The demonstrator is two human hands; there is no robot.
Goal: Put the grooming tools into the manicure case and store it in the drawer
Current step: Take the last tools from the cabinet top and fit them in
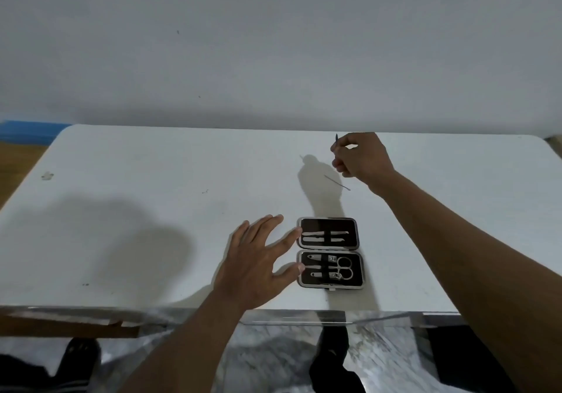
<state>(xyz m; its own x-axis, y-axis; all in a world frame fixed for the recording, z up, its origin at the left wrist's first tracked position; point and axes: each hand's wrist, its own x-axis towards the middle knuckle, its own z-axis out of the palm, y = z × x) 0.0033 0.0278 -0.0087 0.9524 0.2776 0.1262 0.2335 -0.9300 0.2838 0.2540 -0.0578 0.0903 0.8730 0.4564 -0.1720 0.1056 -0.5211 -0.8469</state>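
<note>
Nearest to the camera, below the near edge of the tabletop (121,210), two dark-clothed legs and a foot in a dark sandal (79,357) stand on a marbled floor (273,359). Both bare forearms reach up from there over the white tabletop.

On the tabletop, near its front edge and a little right of the middle, the manicure case (330,252) lies open and flat, with its two dark halves one behind the other. In the far half two slim metal tools (325,237) sit in their loops. In the near half I see small scissors (345,268) and several small metal pieces, probably clippers and files, but they are too small to tell exactly.

The left hand (258,268) lies just left of the case with the fingers spread; the index fingertip and the thumb tip touch the left rim of the case, one at each half.

The right hand (362,158) is raised near the far edge of the tabletop, well apart from the case. It is curled and pinches a thin dark tool (336,139), which points upward between thumb and fingers.

Between this hand and the case, another thin metal stick (337,182) lies on the tabletop, in the shadow of the hand.
</note>
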